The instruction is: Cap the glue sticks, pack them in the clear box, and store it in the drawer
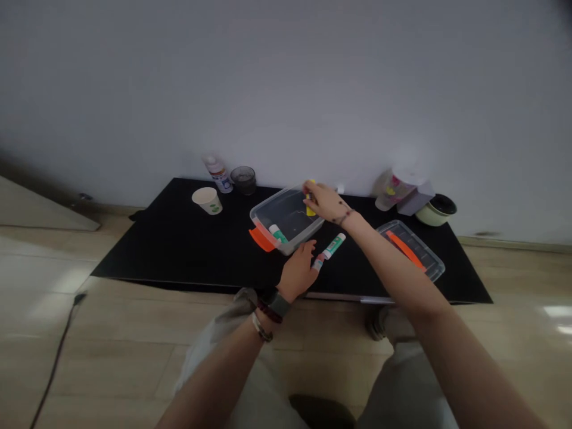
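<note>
Right hand: the right hand (324, 202) pinches a yellow stick (310, 205) in its fingertips, above the far rim of a clear plastic tray (286, 217).
Left hand: the left hand (299, 271) is open and holds nothing, its fingers just beside the tray's front corner and near a loose stick (328, 250).
Containers: two clear trays on the bench (179, 250). The first, near the middle of the back half, holds one green-and-white stick (277, 234). The second tray (413, 247), toward the right edge, holds one orange strip (404, 250).
Count: two trays, three sticks (one yellow, two green-and-white), two orange pieces, counting an orange tab (261, 239) at the first tray's left corner.
Back edge, left to right: a spray bottle (218, 174), a dark glass (243, 180), and, at the right corner, a clear cup (393, 190), a grey box (415, 199) and a pale green bowl (435, 210).
Nearby: a paper cup (208, 200) stands left of the trays.
In the way: the right forearm (388, 268) crosses above the second tray's left end.
</note>
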`<state>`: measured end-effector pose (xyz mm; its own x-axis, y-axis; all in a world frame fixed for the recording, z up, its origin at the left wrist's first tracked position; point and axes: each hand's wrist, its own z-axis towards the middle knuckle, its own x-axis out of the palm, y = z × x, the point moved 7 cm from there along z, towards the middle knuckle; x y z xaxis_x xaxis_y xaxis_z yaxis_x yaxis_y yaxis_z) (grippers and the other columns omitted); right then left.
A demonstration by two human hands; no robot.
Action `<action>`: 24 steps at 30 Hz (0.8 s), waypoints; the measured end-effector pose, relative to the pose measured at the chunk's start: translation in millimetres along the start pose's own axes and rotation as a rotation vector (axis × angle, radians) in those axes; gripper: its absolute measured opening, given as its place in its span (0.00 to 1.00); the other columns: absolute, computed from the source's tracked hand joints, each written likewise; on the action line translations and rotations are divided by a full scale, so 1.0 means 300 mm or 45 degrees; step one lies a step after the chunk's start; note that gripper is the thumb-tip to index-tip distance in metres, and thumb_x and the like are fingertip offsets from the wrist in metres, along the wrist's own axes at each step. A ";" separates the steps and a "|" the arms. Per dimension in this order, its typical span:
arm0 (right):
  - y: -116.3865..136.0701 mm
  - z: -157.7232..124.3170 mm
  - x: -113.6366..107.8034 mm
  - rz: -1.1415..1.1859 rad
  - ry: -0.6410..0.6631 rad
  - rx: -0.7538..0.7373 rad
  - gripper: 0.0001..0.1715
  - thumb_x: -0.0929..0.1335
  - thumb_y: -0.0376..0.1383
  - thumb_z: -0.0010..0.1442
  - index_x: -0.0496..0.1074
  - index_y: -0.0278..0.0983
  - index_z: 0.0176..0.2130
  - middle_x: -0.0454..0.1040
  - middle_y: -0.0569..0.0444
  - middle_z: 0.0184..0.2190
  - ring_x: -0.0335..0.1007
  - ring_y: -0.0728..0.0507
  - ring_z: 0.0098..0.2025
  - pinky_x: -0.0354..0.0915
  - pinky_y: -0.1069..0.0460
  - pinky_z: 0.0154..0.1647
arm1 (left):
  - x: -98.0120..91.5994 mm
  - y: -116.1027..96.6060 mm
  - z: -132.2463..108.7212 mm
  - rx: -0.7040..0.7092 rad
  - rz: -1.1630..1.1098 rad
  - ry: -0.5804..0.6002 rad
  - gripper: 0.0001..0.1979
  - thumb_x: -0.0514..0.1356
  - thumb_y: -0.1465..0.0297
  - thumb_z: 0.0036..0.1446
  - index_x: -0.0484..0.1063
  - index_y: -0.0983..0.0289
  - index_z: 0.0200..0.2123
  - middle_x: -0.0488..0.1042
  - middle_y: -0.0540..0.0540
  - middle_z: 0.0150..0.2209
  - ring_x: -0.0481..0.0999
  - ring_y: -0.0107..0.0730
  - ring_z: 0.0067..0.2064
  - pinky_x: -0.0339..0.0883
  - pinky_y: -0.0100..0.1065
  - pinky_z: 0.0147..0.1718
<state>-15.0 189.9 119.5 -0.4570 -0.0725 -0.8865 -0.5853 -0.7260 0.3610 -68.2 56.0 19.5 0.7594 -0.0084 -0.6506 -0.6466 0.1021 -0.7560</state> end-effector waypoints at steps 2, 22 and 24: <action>0.009 -0.125 -0.066 0.167 -0.120 0.067 0.13 0.65 0.34 0.64 0.65 0.36 0.49 0.72 0.50 0.40 0.67 0.47 0.35 0.65 0.50 0.41 | 0.009 0.002 0.009 -0.047 -0.373 -0.008 0.23 0.55 0.63 0.65 0.58 0.63 0.60 0.68 0.64 0.55 0.76 0.37 0.47 0.69 0.42 0.48; -0.061 -0.640 0.042 0.637 -0.166 0.577 0.20 0.67 0.43 0.67 0.70 0.34 0.53 0.72 0.48 0.50 0.72 0.43 0.46 0.72 0.44 0.46 | 0.201 -0.148 -0.116 -0.315 -1.045 0.842 0.30 0.50 0.40 0.59 0.65 0.64 0.32 0.59 0.44 0.19 0.54 0.21 0.19 0.50 0.26 0.18; -0.089 -0.655 -0.010 0.639 -0.226 0.571 0.18 0.67 0.43 0.67 0.70 0.35 0.52 0.72 0.48 0.49 0.72 0.44 0.45 0.72 0.46 0.45 | 0.182 -0.176 -0.140 -0.363 -1.145 0.927 0.30 0.51 0.40 0.58 0.65 0.63 0.32 0.58 0.43 0.18 0.53 0.20 0.18 0.51 0.25 0.18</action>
<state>133.4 75.1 55.7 -0.8248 -0.1849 -0.5343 -0.4774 -0.2786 0.8334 4.3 8.5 20.7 0.7881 -0.5359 0.3028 0.0338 -0.4535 -0.8906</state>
